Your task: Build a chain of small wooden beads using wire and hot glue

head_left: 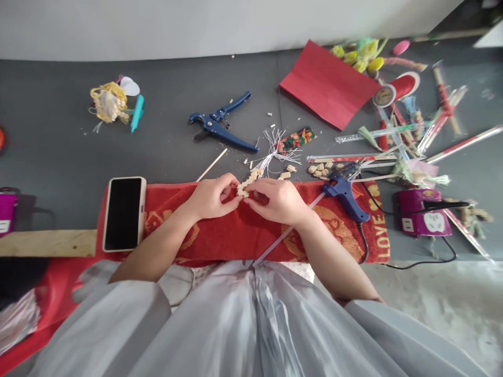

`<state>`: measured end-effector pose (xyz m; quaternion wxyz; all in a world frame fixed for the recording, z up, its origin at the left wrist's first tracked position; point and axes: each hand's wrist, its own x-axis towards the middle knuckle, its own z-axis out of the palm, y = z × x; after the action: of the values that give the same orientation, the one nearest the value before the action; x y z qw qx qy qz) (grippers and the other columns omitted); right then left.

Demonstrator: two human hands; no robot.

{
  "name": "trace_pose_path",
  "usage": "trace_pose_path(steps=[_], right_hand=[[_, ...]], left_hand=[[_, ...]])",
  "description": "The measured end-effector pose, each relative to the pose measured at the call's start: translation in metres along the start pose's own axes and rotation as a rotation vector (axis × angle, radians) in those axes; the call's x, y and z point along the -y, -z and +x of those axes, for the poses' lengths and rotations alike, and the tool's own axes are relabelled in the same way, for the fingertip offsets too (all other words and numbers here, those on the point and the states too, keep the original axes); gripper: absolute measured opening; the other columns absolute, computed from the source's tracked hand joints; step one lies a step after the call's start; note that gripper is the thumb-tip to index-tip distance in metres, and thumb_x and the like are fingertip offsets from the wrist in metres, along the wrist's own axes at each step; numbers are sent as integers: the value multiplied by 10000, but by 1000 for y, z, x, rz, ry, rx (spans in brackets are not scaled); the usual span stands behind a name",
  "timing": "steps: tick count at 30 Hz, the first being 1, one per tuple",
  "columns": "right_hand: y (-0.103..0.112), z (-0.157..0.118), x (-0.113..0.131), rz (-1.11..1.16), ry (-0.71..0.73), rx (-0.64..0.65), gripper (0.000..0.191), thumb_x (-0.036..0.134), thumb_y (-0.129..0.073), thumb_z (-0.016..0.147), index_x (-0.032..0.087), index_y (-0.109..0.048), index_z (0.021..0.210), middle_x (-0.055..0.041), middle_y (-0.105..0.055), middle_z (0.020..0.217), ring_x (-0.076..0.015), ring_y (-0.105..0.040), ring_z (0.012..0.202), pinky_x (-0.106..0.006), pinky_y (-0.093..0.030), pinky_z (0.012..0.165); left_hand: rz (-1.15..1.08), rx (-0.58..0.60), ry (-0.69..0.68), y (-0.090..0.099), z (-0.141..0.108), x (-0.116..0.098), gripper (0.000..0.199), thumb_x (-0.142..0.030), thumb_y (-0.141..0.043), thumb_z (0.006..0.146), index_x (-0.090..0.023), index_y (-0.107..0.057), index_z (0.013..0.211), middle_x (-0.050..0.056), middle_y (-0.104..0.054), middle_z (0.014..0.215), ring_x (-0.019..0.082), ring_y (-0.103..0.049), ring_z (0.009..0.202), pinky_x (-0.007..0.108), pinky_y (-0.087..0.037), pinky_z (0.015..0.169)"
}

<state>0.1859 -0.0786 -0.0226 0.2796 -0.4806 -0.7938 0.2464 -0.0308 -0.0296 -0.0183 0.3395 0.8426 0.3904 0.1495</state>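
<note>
Knobbly cream strip [243, 186], curving near the far edge of the red towel [231, 238]; left hand [211, 198] and right hand [281, 200] each pinching it between thumb and fingertips.

1 phone [124, 214] lies on red towel [239, 235] at l., purple pwr socket [416, 215] far r.

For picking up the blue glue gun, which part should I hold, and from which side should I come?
Probably the handle of the blue glue gun, coming from the near right. The handle slants that way, while the glue stick runs out toward the near left; mind the black cable leaving the handle's lower end.
</note>
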Motion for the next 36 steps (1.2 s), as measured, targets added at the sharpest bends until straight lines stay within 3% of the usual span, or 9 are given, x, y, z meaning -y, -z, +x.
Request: trace_pose_path(steps=[36], right_hand=[[-7, 2, -7, -59, 18, -57, 240, 284, -572, 927, 151, -755, 1008, -61, -712, 747, -134, -605, 609, -241, -425, 594]], left_hand=[[39, -58, -13, -3, 1, 1, 152, -355, -567, 845, -235, -526, 928, -107, -412, 524, 96, -436, 451, 225, -380, 557]])
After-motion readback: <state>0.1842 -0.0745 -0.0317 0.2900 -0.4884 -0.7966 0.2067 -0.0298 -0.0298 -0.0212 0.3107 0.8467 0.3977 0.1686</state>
